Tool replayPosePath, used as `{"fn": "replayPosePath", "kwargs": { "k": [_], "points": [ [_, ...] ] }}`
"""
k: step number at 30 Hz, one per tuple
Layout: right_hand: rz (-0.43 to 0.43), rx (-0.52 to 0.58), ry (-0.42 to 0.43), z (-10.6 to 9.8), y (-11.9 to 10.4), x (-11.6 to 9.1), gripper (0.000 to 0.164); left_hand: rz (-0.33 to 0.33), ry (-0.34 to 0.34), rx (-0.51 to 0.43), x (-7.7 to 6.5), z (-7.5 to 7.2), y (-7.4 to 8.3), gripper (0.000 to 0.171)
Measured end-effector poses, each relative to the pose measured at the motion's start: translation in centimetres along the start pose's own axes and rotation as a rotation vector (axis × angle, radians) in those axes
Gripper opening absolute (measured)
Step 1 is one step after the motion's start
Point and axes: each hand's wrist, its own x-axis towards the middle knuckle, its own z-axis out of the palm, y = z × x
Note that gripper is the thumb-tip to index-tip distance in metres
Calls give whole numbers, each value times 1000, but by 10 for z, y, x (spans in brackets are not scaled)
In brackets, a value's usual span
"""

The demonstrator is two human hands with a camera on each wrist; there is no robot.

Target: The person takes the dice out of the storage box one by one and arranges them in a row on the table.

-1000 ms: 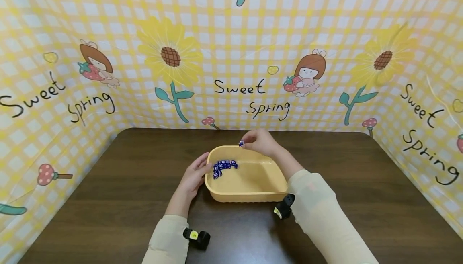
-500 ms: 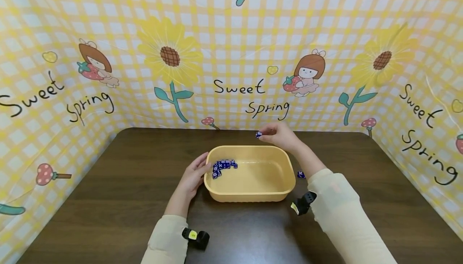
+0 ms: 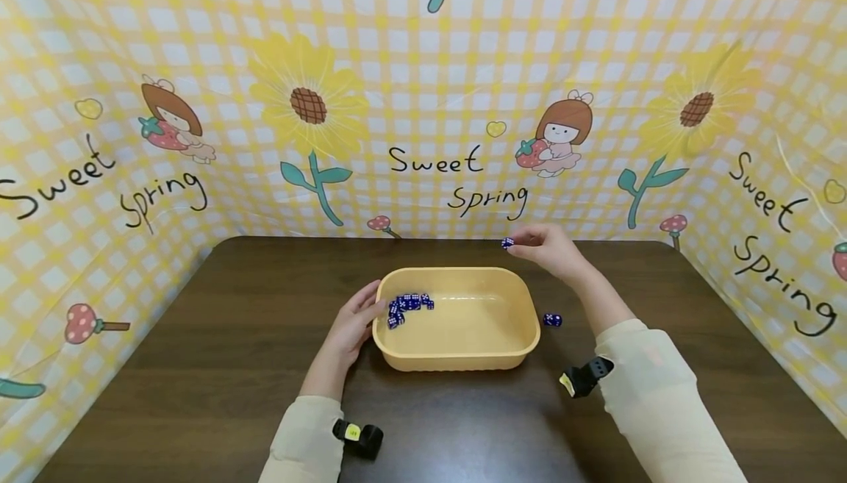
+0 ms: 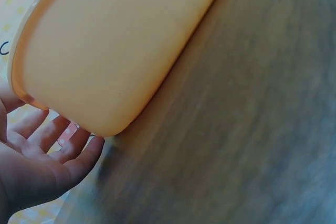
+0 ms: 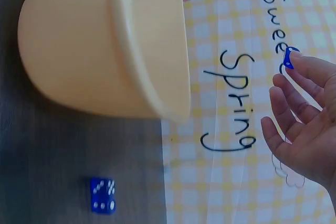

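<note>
Between thumb and index finger my right hand [image 3: 549,250] pinches a blue die [image 3: 507,243] with white pips, held up behind the back right of a yellow plastic tub [image 3: 463,356]. The right wrist view shows the same die [image 5: 289,57] at the fingertips, the other fingers loosely bent. My left hand [image 3: 352,323] grips the tub's left end, thumb over the rim and fingers against the outer wall [image 4: 79,159]. Inside the tub, several blue dice [image 3: 410,301] cluster near the left end. Just right of the tub, blue dice [image 3: 552,320] lie side by side on the table.
The dark wood table [image 3: 218,365] stretches to a yellow checked cloth [image 3: 423,101] that rises at the back and both sides. Black wrist cameras [image 3: 585,378] are strapped on both sleeves.
My right hand has moved to the right with its die, from the tub's back rim to behind its right corner. The dice on the table, hidden by the arm before, now show. The left hand stays.
</note>
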Motion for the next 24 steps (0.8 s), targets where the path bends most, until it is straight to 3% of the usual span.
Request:
{"fn": "replayPosePath", "kwargs": {
  "k": [24],
  "points": [
    [76,-73,90,-32,62,-47,26,-5,1,8,-1,-1,1,47]
  ]
}}
